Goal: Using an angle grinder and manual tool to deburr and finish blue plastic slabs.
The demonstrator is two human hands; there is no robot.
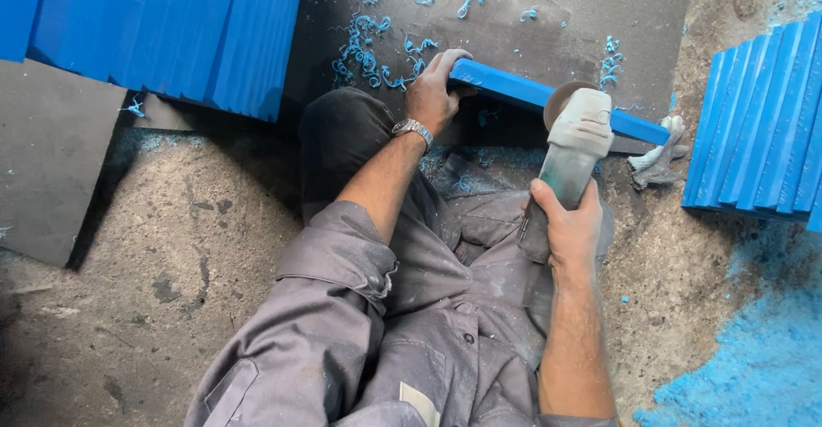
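Looks like mid-grind: left hand [435, 93] clamps the blue bar [548, 99] down, right hand [569, 226] grips the angle grinder [572, 140], next pass probably needs steady pressure

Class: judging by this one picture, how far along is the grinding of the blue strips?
Done, it seems: curly blue shavings and blue dust already litter the floor. In hand: the left hand steadies one blue strip while the right hand holds the angle grinder on it. Left: unclear; two stacks lie alongside.

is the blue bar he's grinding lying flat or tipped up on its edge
On edge: the blue bar shows its narrow face upward, left hand steadying one end.
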